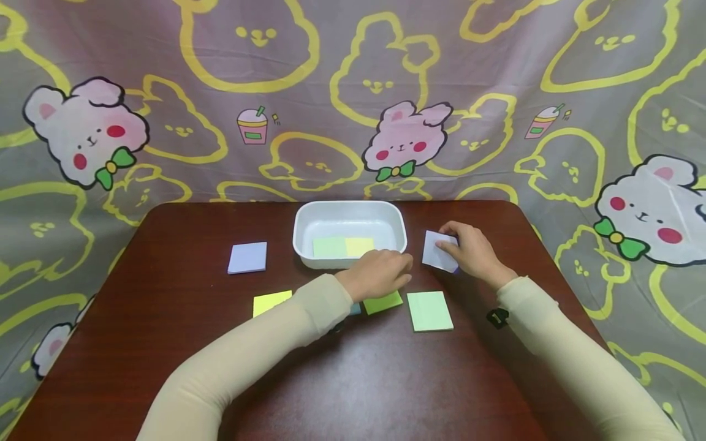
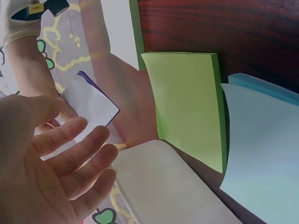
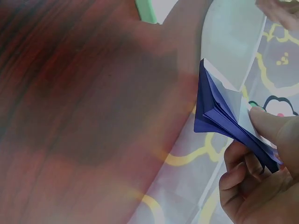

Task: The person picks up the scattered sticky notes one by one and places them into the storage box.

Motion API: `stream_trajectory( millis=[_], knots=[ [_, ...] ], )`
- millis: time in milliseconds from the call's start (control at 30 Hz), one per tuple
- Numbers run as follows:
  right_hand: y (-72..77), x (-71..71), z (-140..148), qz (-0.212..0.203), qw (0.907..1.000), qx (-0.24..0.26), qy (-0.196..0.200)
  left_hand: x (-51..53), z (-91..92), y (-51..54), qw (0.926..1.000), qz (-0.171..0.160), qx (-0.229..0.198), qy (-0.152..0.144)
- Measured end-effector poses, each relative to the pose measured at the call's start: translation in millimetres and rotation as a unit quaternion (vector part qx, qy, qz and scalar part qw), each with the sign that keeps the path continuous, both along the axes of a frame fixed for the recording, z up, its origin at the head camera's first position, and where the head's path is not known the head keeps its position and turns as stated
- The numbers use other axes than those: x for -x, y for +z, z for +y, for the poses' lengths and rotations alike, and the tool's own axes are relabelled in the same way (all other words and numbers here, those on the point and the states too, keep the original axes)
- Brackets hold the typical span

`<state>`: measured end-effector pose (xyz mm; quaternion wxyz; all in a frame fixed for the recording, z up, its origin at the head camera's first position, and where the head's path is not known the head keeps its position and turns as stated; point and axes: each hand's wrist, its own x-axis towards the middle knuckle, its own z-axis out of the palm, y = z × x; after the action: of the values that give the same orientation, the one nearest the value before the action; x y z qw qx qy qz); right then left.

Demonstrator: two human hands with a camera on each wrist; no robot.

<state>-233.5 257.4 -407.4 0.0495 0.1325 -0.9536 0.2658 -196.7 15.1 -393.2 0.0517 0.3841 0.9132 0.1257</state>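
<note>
My right hand pinches a pale purple sticky note pad to the right of the white tray, thumb on its top face. From the right wrist, the pad's dark violet sheets look bent and fanned at one edge. My left hand hovers by the tray's near right corner with loosely bent fingers and nothing in them. Under it lie a green sticky note pad and a blue one, the blue mostly hidden by the arm in the head view.
Inside the white tray sit a pale green pad and a yellow pad. Another purple pad lies left of it. A bright yellow pad and a mint pad lie nearer on the brown table.
</note>
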Motion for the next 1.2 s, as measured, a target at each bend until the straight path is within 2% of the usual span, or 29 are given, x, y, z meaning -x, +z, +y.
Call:
stream_trajectory(
  millis=[567,800,1200],
  knots=[
    [15.7,-4.0,-4,0.011,0.9999,0.003,0.001,4.8,2.8,4.5,0.9999,0.011,-0.003,0.004],
    [21.3,-6.4,-7,0.016,0.9999,0.007,0.002,5.7,3.7,8.9,0.9999,0.005,-0.006,0.007],
    [26.1,-7.4,-12,0.035,0.9993,0.011,0.011,10.6,-0.3,12.0,0.9994,0.025,-0.019,0.013]
  ],
)
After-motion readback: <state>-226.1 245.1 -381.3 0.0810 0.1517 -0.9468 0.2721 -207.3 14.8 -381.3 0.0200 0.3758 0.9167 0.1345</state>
